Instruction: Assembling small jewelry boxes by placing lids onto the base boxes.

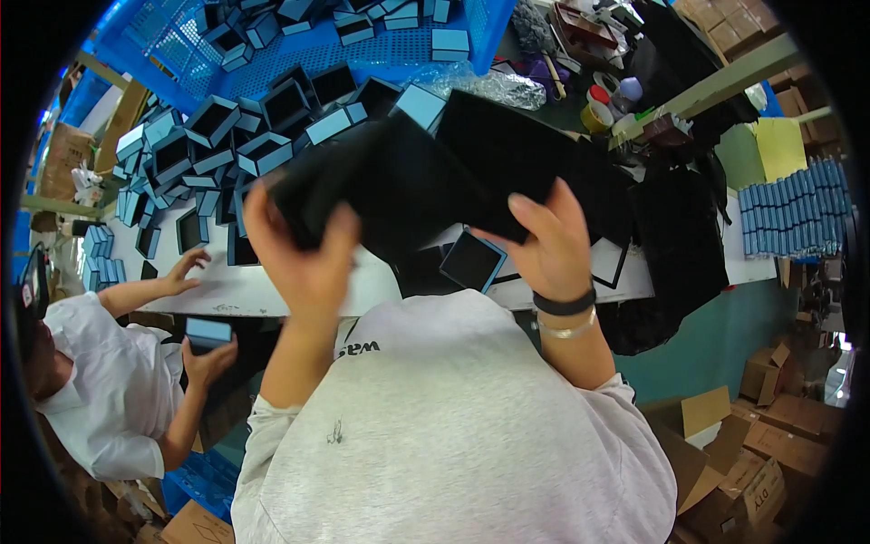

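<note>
In my left hand (pixel 304 249) is a dark, flat black piece (pixel 385 186), its fingers and thumb round the near left edge. Both are smeared by motion, so the piece's exact kind does not show. My right hand (pixel 548 245), with a black band and a pale bangle at the wrist, has its fingers spread. It is at the near edge of another black flat piece (pixel 512 159), and I see nothing gripped in it. Just below, between my hands, a shallow black tray with a blue rim (pixel 473 260) lies tilted on the white table (pixel 362 288).
Light-blue and black open boxes (pixel 213 122) are heaped at the left, below a blue plastic crate (pixel 381 50). A co-worker's hand (pixel 210 355) holds a small blue box at the left. Black cloth (pixel 675 236) hangs at the right; wrapped blue pieces (pixel 793 213) stand beyond.
</note>
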{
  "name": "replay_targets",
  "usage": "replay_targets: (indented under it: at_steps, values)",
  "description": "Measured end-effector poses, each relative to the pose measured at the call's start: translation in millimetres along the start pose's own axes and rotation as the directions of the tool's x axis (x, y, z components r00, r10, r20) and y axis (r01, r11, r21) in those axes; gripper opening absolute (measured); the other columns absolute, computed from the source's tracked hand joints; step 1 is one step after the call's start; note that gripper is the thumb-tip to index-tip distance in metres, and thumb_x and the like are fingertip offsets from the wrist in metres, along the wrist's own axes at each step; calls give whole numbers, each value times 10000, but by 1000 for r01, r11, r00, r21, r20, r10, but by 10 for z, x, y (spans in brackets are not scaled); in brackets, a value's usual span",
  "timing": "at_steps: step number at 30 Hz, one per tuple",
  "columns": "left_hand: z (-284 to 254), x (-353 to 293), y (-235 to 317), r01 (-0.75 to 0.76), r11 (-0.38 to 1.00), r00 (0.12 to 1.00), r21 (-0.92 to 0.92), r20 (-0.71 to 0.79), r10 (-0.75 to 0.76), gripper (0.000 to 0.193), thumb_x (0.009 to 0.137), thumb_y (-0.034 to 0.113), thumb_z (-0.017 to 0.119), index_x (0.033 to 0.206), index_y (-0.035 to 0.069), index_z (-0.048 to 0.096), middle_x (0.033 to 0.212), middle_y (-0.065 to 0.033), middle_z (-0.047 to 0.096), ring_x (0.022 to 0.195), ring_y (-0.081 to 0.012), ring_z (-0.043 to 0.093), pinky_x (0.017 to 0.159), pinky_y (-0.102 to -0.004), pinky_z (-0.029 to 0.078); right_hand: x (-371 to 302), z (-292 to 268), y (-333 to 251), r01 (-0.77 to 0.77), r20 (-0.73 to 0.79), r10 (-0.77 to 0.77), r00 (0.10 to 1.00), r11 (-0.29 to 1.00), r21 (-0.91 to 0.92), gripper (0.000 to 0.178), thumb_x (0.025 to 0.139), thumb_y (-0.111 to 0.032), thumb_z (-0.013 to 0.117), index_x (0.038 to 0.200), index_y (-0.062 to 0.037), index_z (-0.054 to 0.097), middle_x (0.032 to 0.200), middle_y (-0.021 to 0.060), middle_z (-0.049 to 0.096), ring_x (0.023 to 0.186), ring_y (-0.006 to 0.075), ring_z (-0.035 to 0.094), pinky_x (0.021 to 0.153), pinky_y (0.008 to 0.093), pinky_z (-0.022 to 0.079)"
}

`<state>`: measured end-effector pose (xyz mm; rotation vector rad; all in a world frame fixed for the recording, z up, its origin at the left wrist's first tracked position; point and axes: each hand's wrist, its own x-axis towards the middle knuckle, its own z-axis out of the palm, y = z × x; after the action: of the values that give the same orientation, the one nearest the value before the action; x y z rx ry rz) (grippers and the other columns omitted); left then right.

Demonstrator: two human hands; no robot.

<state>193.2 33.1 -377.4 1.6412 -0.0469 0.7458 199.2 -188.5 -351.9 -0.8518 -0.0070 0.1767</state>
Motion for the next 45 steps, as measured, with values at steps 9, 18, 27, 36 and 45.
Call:
replay_targets:
  at_steps: [9, 18, 27, 36, 45]
  values:
    - [-258, 178, 392, 236, 864, 970, -446, 156, -184, 727, 647, 126, 738, 1279, 0, 401, 1123, -126, 551, 1004, -229, 572, 948, -336, 428, 42, 0, -101, 95, -26, -101, 995, 980, -172, 323, 837, -25, 576, 1139, 37, 481, 1027, 110, 596, 890, 156, 616, 776, 285, 530]
    - [-570, 688, -201, 213, 931, 937, -298, -210, -281, 611, 773, 91, 688, 1279, -61, 379, 1059, -133, 545, 951, -175, 565, 837, -265, 463, -70, -10, -204, 36, 3, -36, 999, 996, -77, 356, 834, -31, 523, 1176, 19, 440, 1064, 159, 590, 932, 253, 636, 756, 432, 570]
    - [-234, 200, 173, 518, 724, 846, -456, 397, -355, 611, 695, 128, 703, 1237, -1, 453, 1071, -88, 577, 1005, -195, 563, 923, -314, 423, -30, -149, 65, 122, -31, -177, 984, 784, -608, 244, 832, 10, 577, 1045, 4, 459, 905, 90, 592, 807, 131, 606, 709, 348, 574]
    - [-718, 96, -600, 664, 689, 746, -291, 185, -640, 429, 786, 59, 614, 1190, -10, 489, 1052, -83, 575, 953, -163, 566, 854, -265, 451, 39, -1140, 308, -123, -190, -58, 980, 573, -810, 278, 843, -75, 632, 1102, -33, 541, 821, 23, 589, 691, 62, 568, 560, 186, 470]
    - [-649, -619, -747, 851, 502, 524, -155, 312, -792, 410, 779, 70, 620, 1162, 0, 493, 1049, -65, 562, 972, -144, 531, 891, -251, 404, -328, -1811, 1374, -164, -169, -96, 981, 56, -985, 353, 770, -140, 689, 1101, -77, 585, 961, 112, 593, 856, 259, 565, 730, 336, 479]
